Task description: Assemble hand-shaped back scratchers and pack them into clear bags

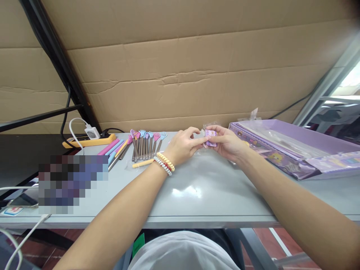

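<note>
In front of me, over the back half of the table, my right hand [225,141] pinches a small purple printed packet [210,138] between thumb and fingers. My left hand [186,141] meets it from the other side, its fingertips closed at the packet's left edge. Clear plastic film [211,124] shows around the packet. Left of my hands lies a row of back scratchers [146,144] with metal rods and pink, blue and purple hand-shaped heads. A yellow stick in clear wrap [143,163] rests by my left wrist.
An open purple display box [284,131] holding clear plastic bags stands at the right. At the left are pink and blue tubes [112,146], a yellow power strip [92,141] with a white charger and cable, and a pixelated patch. A cardboard wall [168,75] rises behind the table [180,204].
</note>
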Available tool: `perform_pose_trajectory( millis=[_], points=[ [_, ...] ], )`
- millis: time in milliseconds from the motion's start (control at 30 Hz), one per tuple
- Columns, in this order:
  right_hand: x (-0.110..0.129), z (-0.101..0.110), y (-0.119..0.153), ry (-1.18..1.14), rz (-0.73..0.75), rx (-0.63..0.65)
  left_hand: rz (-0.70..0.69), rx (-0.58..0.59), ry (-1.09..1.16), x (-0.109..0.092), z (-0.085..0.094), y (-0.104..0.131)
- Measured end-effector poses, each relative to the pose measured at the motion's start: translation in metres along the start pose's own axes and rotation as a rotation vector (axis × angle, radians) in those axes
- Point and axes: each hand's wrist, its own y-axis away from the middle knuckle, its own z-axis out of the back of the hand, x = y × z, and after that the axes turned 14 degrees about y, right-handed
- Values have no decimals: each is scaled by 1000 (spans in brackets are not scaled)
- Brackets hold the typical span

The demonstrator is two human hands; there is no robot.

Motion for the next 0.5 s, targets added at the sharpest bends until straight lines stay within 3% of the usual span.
perform_pose_trajectory(
  millis=[200, 500],
  points=[
    [2, -3, 2, 59, -51, -22, 27, 9, 11, -5, 1, -1],
    [-2, 1, 0, 179, 50, -21, 111, 16, 13, -9, 2, 0]
  ],
)
